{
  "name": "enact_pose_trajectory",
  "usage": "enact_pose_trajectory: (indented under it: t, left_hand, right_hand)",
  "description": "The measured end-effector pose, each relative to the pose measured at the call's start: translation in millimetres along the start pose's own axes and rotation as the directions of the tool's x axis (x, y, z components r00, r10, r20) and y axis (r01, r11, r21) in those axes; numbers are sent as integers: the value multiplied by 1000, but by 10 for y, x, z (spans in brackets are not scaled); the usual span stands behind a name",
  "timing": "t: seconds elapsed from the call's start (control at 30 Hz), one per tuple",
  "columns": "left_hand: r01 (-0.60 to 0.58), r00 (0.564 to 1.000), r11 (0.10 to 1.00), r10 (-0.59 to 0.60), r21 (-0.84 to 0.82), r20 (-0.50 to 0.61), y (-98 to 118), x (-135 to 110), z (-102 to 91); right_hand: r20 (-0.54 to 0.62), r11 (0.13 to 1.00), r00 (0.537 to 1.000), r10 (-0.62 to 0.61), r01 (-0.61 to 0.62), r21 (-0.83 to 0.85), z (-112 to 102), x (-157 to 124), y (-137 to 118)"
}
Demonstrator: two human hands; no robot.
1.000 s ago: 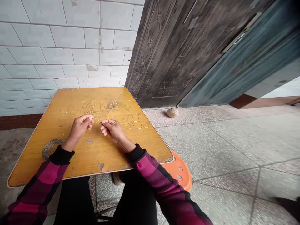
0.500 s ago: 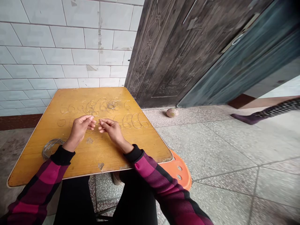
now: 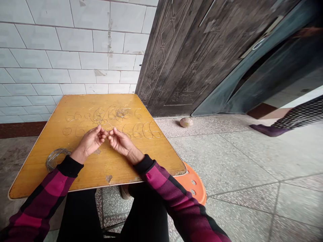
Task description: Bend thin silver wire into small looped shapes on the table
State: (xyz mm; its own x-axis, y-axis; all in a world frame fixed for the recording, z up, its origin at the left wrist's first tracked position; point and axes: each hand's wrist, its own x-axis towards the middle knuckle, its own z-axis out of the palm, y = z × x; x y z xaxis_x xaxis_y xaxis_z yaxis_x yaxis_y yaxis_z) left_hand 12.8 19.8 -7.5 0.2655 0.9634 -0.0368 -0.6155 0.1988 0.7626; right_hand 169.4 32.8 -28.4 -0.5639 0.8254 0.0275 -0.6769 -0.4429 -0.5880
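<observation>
My left hand (image 3: 91, 143) and my right hand (image 3: 119, 143) are both curled, not flat open, and they are held close together just above the table, with the fingertips (image 3: 102, 135) almost meeting. A very thin wire (image 3: 109, 127) shows between them, but it is so fine that I cannot tell if my fingers really pinch it or are only near it. Under and around my hands lie many small wire loops (image 3: 141, 131), bent like the number 6, in two rows on a yellow wooden table (image 3: 37, 178). In the far row some loops cross over each other. Near my left wrist, close to the left edge of the table, lies a coil of thin wire (image 3: 57, 158). My pink and black checked sleeves (image 3: 54, 186) with black cuffs come in from the bottom of the view, and my black trousers (image 3: 78, 215) are under the table. An orange stool (image 3: 194, 183) with small holes shows past the table's near right corner. Behind the table are a white tiled wall (image 3: 63, 50) and a dark carved door (image 3: 191, 60). On the speckled stone floor (image 3: 239, 161) lies a small round object (image 3: 186, 122), and at the right side another person's foot in a purple shoe (image 3: 268, 130) is on the floor
</observation>
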Motion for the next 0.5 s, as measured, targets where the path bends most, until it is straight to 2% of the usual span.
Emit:
enact_pose_trajectory:
  t: [0.13,0.5]
  left_hand:
    - [11,998,1000,-12,23,57,-14,-18,26]
    - [21,996,998,-26,57,89,-41,-50,80]
  right_hand:
    - [37,998,997,68,-69,15,20,7,-20]
    - [37,999,998,47,-48,20,45,4,-7]
